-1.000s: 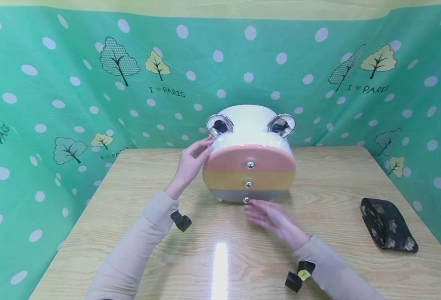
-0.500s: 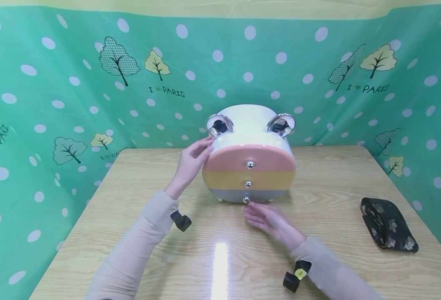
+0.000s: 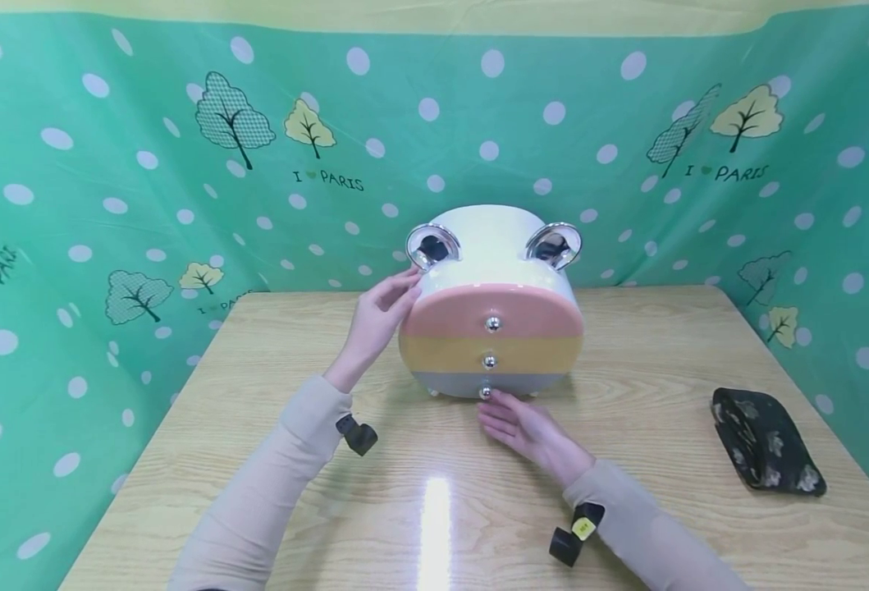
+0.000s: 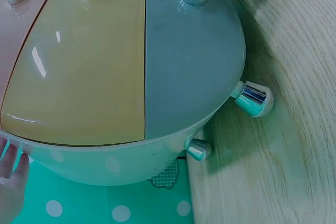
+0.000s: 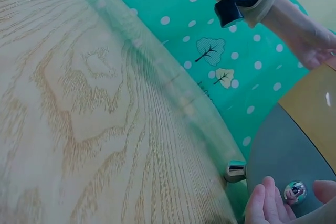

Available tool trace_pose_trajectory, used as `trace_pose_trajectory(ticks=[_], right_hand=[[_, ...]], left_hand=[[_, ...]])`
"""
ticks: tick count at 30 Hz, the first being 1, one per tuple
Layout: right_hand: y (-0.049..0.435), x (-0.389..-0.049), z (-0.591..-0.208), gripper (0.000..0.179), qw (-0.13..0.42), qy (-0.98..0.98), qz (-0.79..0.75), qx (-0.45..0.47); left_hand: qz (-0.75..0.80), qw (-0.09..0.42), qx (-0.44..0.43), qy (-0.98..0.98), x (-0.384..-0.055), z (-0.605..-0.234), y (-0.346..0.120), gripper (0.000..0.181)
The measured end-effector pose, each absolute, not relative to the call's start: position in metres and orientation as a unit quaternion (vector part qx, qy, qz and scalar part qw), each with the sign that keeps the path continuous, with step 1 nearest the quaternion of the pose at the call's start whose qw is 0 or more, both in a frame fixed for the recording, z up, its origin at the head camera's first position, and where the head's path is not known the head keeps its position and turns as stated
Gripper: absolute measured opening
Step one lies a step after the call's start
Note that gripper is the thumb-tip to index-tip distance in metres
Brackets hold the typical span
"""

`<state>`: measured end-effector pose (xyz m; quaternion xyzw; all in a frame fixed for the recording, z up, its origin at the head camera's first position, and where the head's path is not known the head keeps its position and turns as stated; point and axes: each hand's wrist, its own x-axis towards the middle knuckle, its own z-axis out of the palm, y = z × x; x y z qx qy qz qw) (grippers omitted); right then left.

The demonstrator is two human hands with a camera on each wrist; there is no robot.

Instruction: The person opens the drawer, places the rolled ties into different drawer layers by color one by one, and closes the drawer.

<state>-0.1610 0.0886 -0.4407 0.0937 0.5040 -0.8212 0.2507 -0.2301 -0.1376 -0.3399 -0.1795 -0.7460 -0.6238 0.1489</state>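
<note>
A: At the left hand (image 3: 382,313)?
B: Resting against the three-drawer cabinet (image 3: 490,246), toward the table's (image 3: 294,345) back; loosely extended, gripping nothing.
A: At the right hand (image 3: 528,428)?
B: Shifted slightly left — parted around the bottom knob (image 3: 486,393), without visible pinch. Apparently not pulling yet.

The white cabinet (image 3: 491,304) at centre is banded in pink, yellow and grey-blue with silver knobs (image 3: 489,361), the green backdrop (image 3: 404,82) is printed with white dots (image 3: 493,63) and trees (image 3: 312,127), and the black cloth (image 3: 762,431) at right is patterned with pale flowers (image 3: 775,445).
</note>
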Motion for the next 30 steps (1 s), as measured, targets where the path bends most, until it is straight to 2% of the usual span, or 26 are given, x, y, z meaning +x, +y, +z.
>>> trace_pose_trajectory(ticks=[17, 30], right_hand=[[0.080, -0.167, -0.443, 0.047, 0.223, 0.474, -0.843, 0.122], [0.077, -0.167, -0.443, 0.028, 0.203, 0.477, -0.845, 0.133]], left_hand=[[-0.626, 0.146, -0.177, -0.746, -0.229, -0.339, -0.137, 0.032], [-0.635, 0.143, -0.183, -0.736, -0.229, -0.340, -0.137, 0.030]])
